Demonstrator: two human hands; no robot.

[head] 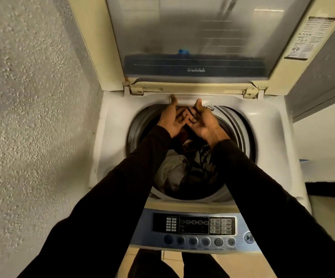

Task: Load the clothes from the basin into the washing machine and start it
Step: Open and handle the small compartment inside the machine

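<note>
A rough plastered wall [32, 117] fills the left side, just beside the top-loading washing machine [271, 125]. The machine's lid [192, 41] stands raised at the back, its clear panel facing the camera. Two arms in dark sleeves [106, 197] reach over the drum opening. The left hand [171, 121] is palm-up with its fingers spread and relaxed, holding nothing; close beside it the right hand [203, 122] lies the same way, its fingers loose and holding nothing, fingertips nearly meeting the left's. Under the hands the clothes [182, 169], grey and dark pieces, lie heaped inside the drum. The control panel [194, 225] runs along the near edge, with the start button [249, 237] at its right end.
</note>
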